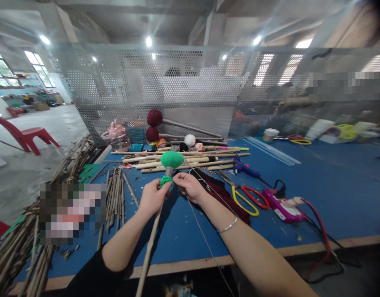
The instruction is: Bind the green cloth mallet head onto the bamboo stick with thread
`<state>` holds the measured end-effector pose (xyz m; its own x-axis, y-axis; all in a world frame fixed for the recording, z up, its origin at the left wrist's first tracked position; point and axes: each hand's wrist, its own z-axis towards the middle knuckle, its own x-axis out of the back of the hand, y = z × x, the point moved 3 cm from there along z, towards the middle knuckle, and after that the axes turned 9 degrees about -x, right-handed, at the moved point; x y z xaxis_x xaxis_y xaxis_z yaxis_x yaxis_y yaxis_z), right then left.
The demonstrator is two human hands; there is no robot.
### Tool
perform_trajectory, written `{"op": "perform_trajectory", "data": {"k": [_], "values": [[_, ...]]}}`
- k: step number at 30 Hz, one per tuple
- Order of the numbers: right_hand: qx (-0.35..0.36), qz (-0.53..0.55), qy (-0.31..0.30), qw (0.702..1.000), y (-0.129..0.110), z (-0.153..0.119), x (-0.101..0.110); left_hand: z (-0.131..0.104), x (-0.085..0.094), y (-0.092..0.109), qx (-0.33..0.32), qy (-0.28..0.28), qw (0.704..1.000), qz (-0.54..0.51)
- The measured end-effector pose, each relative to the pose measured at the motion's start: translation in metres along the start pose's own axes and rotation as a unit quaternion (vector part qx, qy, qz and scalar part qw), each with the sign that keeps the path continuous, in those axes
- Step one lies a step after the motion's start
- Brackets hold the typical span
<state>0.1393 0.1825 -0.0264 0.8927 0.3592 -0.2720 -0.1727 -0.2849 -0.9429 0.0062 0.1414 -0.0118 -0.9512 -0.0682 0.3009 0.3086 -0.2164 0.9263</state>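
A wooden mallet with a rounded green head (172, 159) stands tilted in front of me, its stick running down to the table's near edge. My left hand (153, 197) is wrapped round it just below the head, where green cloth (166, 180) is bunched over a grey-wrapped neck. Close beside, my right hand (191, 187) has its fingers pinched together at the cloth's right side. A thin white string (199, 229) passes by this hand and hangs down towards me; its end at the fingertips is too small to make out.
Scissors (247, 200), a blue glue gun (245, 167) and a purple power strip (284, 206) lie to the right. Dark red cloth (230, 204) is beneath my right forearm. Sticks (115, 198) and dark red mallet heads (154, 118) lie left and behind, before a perforated metal screen (155, 78).
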Motion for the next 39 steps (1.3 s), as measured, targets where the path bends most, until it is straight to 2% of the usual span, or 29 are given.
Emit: {"op": "perform_trajectory", "data": {"k": [3, 6, 10, 12, 13, 15, 17, 19, 22, 24, 26, 29, 32, 35, 39], "values": [[0.003, 0.015, 0.008, 1.0, -0.007, -0.004, -0.001, 0.001, -0.002, 0.002, 0.036, -0.015, 0.991, -0.13], [-0.004, 0.037, 0.003, 0.999, -0.011, -0.005, -0.004, 0.0, -0.007, 0.005, 0.063, -0.039, 0.968, -0.241], [-0.009, 0.073, -0.025, 0.997, -0.008, -0.003, -0.007, -0.002, -0.009, 0.004, 0.142, -0.106, 0.903, -0.391], [-0.028, 0.085, -0.049, 0.995, -0.002, 0.0, -0.007, -0.003, -0.009, -0.001, 0.196, -0.151, 0.873, -0.421], [-0.041, 0.084, -0.054, 0.994, 0.001, 0.002, -0.007, -0.002, -0.009, -0.006, 0.222, -0.163, 0.869, -0.412], [-0.066, 0.07, -0.042, 0.994, 0.009, 0.007, -0.004, -0.001, -0.008, -0.015, 0.258, -0.156, 0.885, -0.354], [-0.075, 0.056, -0.01, 0.996, 0.013, 0.011, 0.0, 0.001, -0.007, -0.021, 0.249, -0.114, 0.92, -0.282], [-0.071, 0.05, 0.01, 0.996, 0.014, 0.012, 0.003, 0.003, -0.005, -0.02, 0.186, -0.051, 0.959, -0.208], [-0.069, 0.039, 0.021, 0.997, 0.014, 0.012, 0.002, 0.003, 0.0, -0.011, 0.032, 0.048, 0.997, -0.058], [-0.069, 0.023, 0.036, 0.997, 0.014, 0.01, -0.001, 0.001, 0.0, -0.004, -0.067, 0.078, 0.993, 0.049], [-0.064, 0.003, 0.055, 0.996, 0.015, 0.009, -0.003, -0.001, -0.002, 0.0, -0.123, 0.074, 0.982, 0.126], [-0.055, -0.01, 0.072, 0.996, 0.015, 0.009, -0.006, -0.001, -0.004, -0.003, -0.101, 0.05, 0.976, 0.188], [-0.046, 0.015, 0.04, 0.998, 0.014, 0.009, -0.007, 0.001, -0.004, -0.008, -0.035, 0.033, 0.986, 0.161], [-0.046, 0.066, -0.038, 0.996, 0.011, 0.009, -0.007, 0.005, -0.006, -0.012, 0.029, 0.004, 1.0, -0.008], [-0.047, 0.091, -0.085, 0.991, 0.007, 0.009, -0.004, 0.006, -0.011, -0.013, 0.075, -0.041, 0.974, -0.21]]}}
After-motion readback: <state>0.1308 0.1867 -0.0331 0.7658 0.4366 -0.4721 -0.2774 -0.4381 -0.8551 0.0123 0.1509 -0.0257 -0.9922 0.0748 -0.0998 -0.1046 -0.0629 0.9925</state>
